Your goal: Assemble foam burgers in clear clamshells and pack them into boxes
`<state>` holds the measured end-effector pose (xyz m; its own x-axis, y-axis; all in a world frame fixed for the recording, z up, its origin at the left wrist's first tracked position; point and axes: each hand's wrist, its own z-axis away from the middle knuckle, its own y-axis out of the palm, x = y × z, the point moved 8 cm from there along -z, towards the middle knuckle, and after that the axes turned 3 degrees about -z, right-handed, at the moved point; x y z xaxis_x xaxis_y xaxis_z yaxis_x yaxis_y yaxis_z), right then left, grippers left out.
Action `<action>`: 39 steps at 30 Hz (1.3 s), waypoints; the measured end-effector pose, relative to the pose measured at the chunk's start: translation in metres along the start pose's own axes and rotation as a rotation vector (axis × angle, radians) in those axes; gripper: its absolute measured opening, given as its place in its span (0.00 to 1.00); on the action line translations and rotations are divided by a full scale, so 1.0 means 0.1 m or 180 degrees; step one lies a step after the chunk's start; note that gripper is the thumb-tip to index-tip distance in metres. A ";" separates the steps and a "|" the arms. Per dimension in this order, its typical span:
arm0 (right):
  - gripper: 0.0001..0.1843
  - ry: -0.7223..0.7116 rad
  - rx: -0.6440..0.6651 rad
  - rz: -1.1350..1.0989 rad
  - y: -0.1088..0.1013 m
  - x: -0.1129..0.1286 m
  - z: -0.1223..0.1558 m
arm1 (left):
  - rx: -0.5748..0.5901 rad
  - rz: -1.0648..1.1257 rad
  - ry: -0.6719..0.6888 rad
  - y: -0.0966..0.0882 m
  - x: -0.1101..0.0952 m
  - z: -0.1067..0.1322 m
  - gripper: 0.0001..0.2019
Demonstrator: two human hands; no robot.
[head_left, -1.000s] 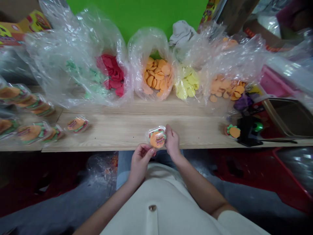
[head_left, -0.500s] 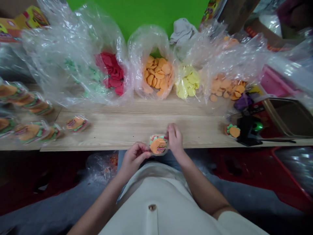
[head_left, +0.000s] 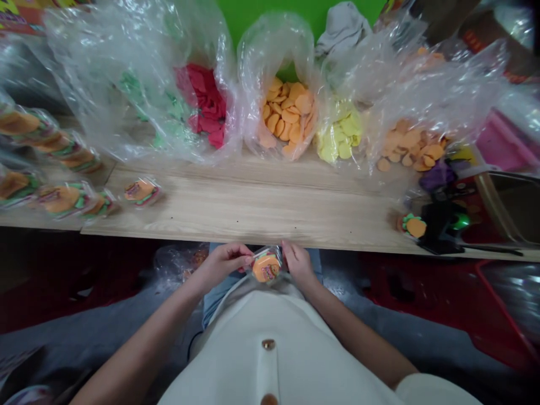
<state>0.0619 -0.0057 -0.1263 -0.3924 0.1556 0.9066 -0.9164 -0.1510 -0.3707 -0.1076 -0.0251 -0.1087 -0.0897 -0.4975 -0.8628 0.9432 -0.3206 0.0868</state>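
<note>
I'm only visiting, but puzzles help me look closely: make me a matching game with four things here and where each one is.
Things
1. Grey cloth
2. Held burger-shaped pack
3. Yellow discs
4. Red pieces

Places
A. Just right of the middle bag's orange discs
B. At the back, in front of the bright green surface
C. Beside pale green pieces, toward the left
D. Between the left hand and right hand

Right pairs: 1-B, 2-D, 3-A, 4-C
</note>
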 end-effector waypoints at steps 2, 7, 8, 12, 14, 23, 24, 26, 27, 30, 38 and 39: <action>0.23 -0.0097 0.0378 -0.0049 0.04 0.07 -0.03 | 0.0172 -0.0004 -0.0032 0.04 0.02 -0.02 0.08; 0.23 -0.0530 0.0612 0.0408 0.07 0.21 -0.04 | 0.0254 0.0281 -0.0174 0.17 0.09 0.03 0.10; 0.23 -0.0603 0.0548 0.0462 0.06 0.21 -0.02 | 0.0183 0.0426 -0.0217 0.20 0.12 0.06 0.10; 0.23 -0.0591 0.0216 0.0515 -0.02 0.13 0.09 | -0.0524 0.1002 -0.0330 0.23 0.26 0.19 0.10; 0.24 -0.0570 0.0244 0.0675 -0.05 0.14 0.11 | -0.0783 0.1114 -0.0323 0.24 0.30 0.21 0.09; 0.26 -0.0689 0.1609 0.1439 0.16 0.40 -0.11 | -0.0467 0.0889 -0.0174 0.34 0.23 0.02 0.10; 0.26 -0.0644 0.1684 0.1346 0.19 0.37 -0.12 | -0.0433 0.0955 -0.0246 0.37 0.26 0.02 0.10; 0.26 -0.0549 0.1617 0.1133 0.20 0.28 -0.12 | -0.0330 0.1142 -0.0395 0.42 0.32 0.03 0.12; 0.25 -0.0511 0.1500 0.1033 0.17 0.23 -0.12 | -0.0274 0.1209 -0.0433 0.45 0.34 0.05 0.12; 0.24 -0.0422 0.1052 0.0796 0.06 0.09 -0.11 | -0.0206 0.1201 -0.0402 0.47 0.37 0.12 0.13; 0.28 0.0100 0.0179 0.0607 -0.10 -0.20 -0.05 | -0.0354 0.0451 -0.0333 0.39 0.40 0.00 0.11; 0.28 0.0133 0.0120 0.0597 -0.11 -0.21 -0.02 | -0.0403 0.0280 -0.0241 0.36 0.35 -0.04 0.11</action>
<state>0.0804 -0.0053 -0.1417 -0.5596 0.1617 0.8129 -0.8237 -0.2175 -0.5237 -0.0755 -0.0506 -0.1375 -0.0244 -0.5800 -0.8142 0.9808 -0.1716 0.0928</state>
